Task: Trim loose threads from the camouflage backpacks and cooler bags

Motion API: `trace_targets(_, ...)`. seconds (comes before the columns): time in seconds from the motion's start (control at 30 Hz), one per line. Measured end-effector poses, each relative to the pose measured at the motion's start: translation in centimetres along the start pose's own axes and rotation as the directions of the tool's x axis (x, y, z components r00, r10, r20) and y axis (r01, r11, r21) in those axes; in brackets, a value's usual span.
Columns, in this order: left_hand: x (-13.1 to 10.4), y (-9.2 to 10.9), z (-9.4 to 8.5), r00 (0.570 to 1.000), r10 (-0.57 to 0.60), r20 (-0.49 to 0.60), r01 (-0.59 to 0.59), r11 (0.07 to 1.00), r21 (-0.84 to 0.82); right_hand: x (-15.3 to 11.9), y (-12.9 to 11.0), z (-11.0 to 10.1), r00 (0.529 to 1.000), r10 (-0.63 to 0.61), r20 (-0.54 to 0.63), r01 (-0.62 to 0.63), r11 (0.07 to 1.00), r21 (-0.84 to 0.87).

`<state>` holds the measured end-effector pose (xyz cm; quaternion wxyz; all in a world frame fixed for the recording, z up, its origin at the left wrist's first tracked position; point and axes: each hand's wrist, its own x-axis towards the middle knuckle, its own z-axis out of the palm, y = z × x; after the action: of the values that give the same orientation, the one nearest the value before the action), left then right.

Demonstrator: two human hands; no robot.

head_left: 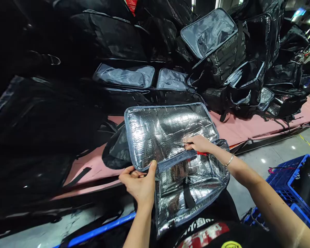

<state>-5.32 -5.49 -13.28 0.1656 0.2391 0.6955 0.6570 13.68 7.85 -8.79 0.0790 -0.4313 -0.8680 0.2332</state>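
A black insulated bag (pixel 191 182) with a silver foil lining lies open before me, its foil-lined lid (pixel 167 131) folded back and edged in grey-blue binding. At the lid's near left corner, my left hand (pixel 142 179) pinches the bound edge between thumb and fingers. My right hand (pixel 198 144) is closed around small red-handled thread snips (pixel 202 153), whose thin dark tips point left over the foil. It rests close to the seam between lid and body. A black strap lies inside the lower part of the bag. The fingers hide most of the snips.
Many black bags, some with grey-lined lids (pixel 209 32) standing open, are piled along the back of a pink-covered table (pixel 237 129). Blue plastic crates (pixel 286 182) stand on the floor at the right. A blue edge (pixel 100 229) shows at the lower left.
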Motion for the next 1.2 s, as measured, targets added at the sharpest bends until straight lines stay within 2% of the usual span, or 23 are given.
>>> trace_targets(0.1,0.2,-0.2,-0.1,1.000,0.013,-0.004,-0.013,1.000,0.006,0.0,0.2,0.1,0.998,0.017,0.059,-0.020,0.999,0.049)
trace_targets(0.17,0.3,-0.1,-0.2,1.000,0.014,-0.004,-0.014,1.000,0.027,-0.3,0.2,0.0,0.999,0.005,0.047,-0.009,0.997,0.078)
trace_targets(0.3,0.4,0.2,-0.1,1.000,-0.008,0.008,0.008,0.999,0.051,-1.4,-0.7,0.2,0.994,-0.107,-0.034,0.110,0.988,0.106)
trace_targets(0.43,0.2,0.4,0.0,1.000,0.006,0.026,-0.007,0.999,0.038,-1.5,-2.3,1.6,0.972,-0.220,-0.083,0.221,0.975,0.003)
trace_targets(0.57,0.0,0.4,-0.3,0.998,0.034,0.046,-0.037,0.997,0.064,-0.4,-3.7,2.6,0.980,-0.195,-0.038,0.190,0.977,-0.094)
trace_targets(0.7,-0.3,0.6,-0.5,0.997,0.061,0.040,-0.069,0.974,0.216,0.9,-4.3,1.6,0.989,-0.130,0.067,0.131,0.991,-0.010)
trace_targets(0.8,-0.3,0.8,-0.2,1.000,0.017,0.004,-0.017,0.947,0.322,1.6,-4.3,0.8,0.980,-0.130,0.149,0.126,0.991,0.038)
trace_targets(0.87,-0.2,0.8,0.1,1.000,-0.017,-0.015,0.021,0.941,0.336,1.8,-4.2,0.7,0.977,-0.140,0.161,0.132,0.990,0.056)
trace_targets(1.0,0.5,0.4,0.5,0.999,-0.044,0.000,0.041,0.952,0.302,1.5,-4.1,1.7,0.985,-0.142,0.100,0.139,0.990,0.036)
trace_targets(1.2,1.4,-0.3,0.2,0.999,-0.034,0.001,0.032,0.963,0.266,-0.2,-4.2,2.9,0.989,-0.147,-0.031,0.142,0.983,-0.119)
